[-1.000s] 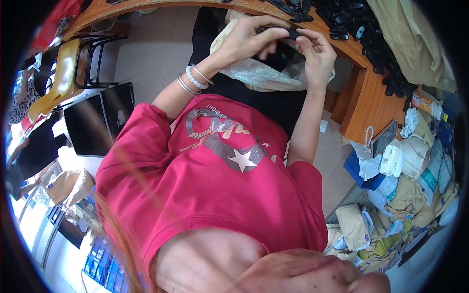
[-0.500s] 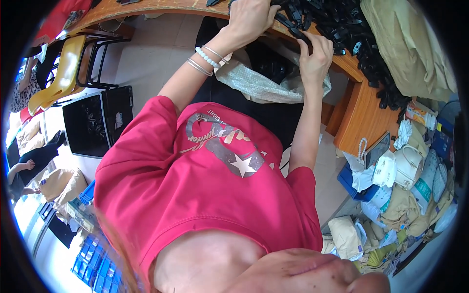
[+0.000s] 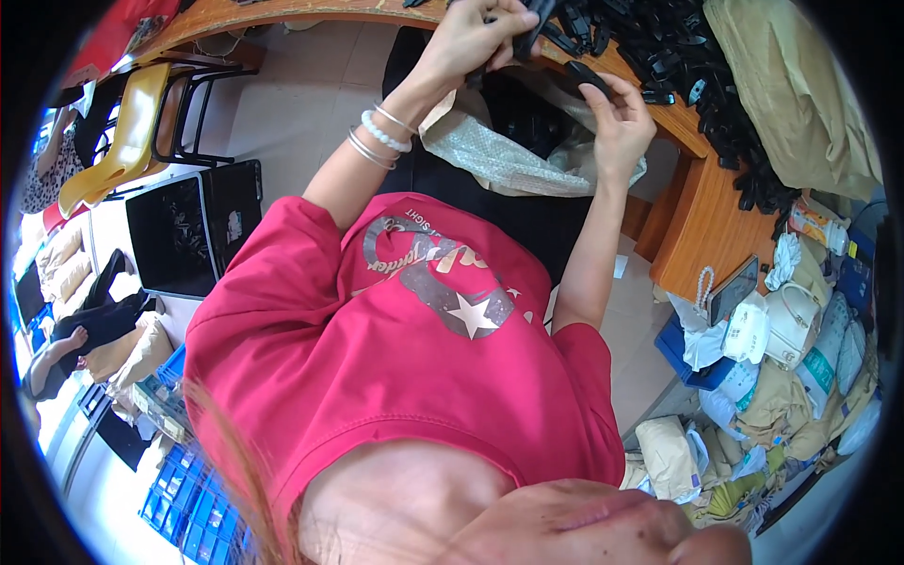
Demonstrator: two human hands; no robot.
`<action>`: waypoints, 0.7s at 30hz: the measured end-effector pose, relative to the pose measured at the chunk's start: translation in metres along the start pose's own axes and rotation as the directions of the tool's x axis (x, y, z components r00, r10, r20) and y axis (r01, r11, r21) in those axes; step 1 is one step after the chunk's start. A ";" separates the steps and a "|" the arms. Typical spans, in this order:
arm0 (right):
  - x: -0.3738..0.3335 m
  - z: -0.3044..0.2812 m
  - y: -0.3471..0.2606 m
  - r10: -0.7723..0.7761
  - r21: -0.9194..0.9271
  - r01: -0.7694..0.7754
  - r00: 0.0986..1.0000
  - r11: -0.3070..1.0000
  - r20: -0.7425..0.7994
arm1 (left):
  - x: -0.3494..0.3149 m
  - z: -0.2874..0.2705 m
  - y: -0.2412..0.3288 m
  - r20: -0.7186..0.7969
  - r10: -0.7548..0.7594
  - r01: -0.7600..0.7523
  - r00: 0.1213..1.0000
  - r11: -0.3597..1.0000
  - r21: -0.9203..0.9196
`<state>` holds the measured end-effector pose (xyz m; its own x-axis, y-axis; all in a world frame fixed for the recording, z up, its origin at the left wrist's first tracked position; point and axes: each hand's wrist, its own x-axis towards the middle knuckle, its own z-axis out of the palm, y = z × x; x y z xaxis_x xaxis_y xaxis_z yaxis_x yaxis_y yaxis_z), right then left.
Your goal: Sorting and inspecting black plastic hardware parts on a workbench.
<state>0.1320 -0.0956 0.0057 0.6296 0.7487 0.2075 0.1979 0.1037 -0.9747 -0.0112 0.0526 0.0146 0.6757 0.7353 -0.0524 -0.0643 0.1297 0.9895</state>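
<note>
My left hand (image 3: 476, 42), with bracelets on its wrist, is closed round several small black plastic pieces (image 3: 535, 33) at the table's near edge. Between the thumb and fingers of my right hand (image 3: 623, 127) is one narrow, rounded black plastic piece (image 3: 586, 77). Just beyond both hands, a large heap of similar black parts (image 3: 664, 47) covers the wooden table (image 3: 311, 11). Below them, in front of my lap, hangs a white woven sack (image 3: 494, 160) with its mouth spread and dark contents inside. The exact kind of the parts cannot be made out.
A brown sack (image 3: 800, 94) lies right of the heap. A wooden cabinet (image 3: 692, 231) stands at my right, with bags and a white handbag (image 3: 789, 320) past it. On the left are a yellow chair (image 3: 118, 141), a black bin (image 3: 174, 235), blue crates (image 3: 193, 508) and other people.
My hands have drawn apart and back slightly from the heap. The right hand has moved a little right and nearer with its piece; the left fingers have curled more round theirs.
</note>
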 end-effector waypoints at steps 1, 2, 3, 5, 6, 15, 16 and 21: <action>-0.001 -0.005 0.001 -0.010 0.020 0.010 1.000 1.000 -0.004 | -0.007 0.003 -0.007 0.048 0.060 -0.056 0.997 0.995 -0.081; -0.001 -0.006 -0.003 -0.004 0.021 0.005 1.000 1.000 -0.004 | -0.016 0.006 -0.003 0.068 -0.019 0.023 0.997 0.998 -0.052; -0.001 -0.008 -0.008 0.006 -0.006 -0.006 1.000 1.000 0.027 | -0.025 0.009 0.000 0.086 -0.098 0.100 0.991 0.995 -0.021; -0.001 -0.012 -0.019 0.014 0.010 -0.015 0.993 1.000 0.116 | -0.031 0.012 -0.003 0.170 -0.035 0.023 0.985 0.997 0.070; -0.002 -0.014 -0.023 0.017 0.008 -0.018 0.993 1.000 0.114 | -0.030 0.010 -0.001 0.229 -0.074 0.058 0.971 0.996 0.075; -0.019 -0.002 -0.030 0.000 -0.074 0.007 0.996 0.997 0.094 | -0.032 0.023 0.002 0.356 0.466 -0.586 0.810 0.616 0.526; -0.019 -0.001 -0.029 0.001 -0.074 0.006 0.996 0.997 0.093 | -0.031 0.022 -0.004 0.357 0.465 -0.586 0.810 0.617 0.526; -0.016 -0.005 -0.019 -0.027 0.123 0.018 0.997 0.992 0.073 | -0.028 0.022 -0.001 0.422 0.495 -0.649 0.759 0.628 0.430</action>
<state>0.1219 -0.1126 0.0216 0.5678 0.7911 0.2274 0.1158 0.1968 -0.9736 -0.0143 0.0175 0.0177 0.7913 0.3416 0.5072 -0.1626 -0.6820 0.7130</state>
